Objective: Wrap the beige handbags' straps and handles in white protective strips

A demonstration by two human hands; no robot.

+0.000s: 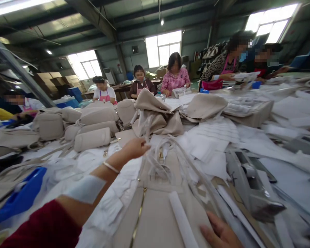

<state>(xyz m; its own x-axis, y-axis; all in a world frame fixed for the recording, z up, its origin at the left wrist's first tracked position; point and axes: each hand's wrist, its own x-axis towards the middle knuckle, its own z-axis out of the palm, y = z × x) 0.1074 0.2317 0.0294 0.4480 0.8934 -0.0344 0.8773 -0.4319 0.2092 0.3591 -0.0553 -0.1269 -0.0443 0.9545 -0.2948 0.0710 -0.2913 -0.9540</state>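
In front of me lies a beige handbag [157, 210] with a gold zipper [138, 217] down its left part and a white paper roll [182, 217] on it. Clear plastic wraps the bag's handles [188, 158]. My left hand [136, 148] is closed at the bag's far end, its fingertips pinching a plastic-wrapped strap [147, 127]. At the bag's near right side is my right hand [220, 232], thumb on the beige surface and fingers bent at the edge; part of it is out of frame.
More beige bags [93, 139] are heaped across the table. A grey tape dispenser [250, 186] stands at right, by white paper sheets [294, 189]. A blue tray [20, 196] is at left. Several co-workers, one in a checked shirt [175, 81], work along the far side.
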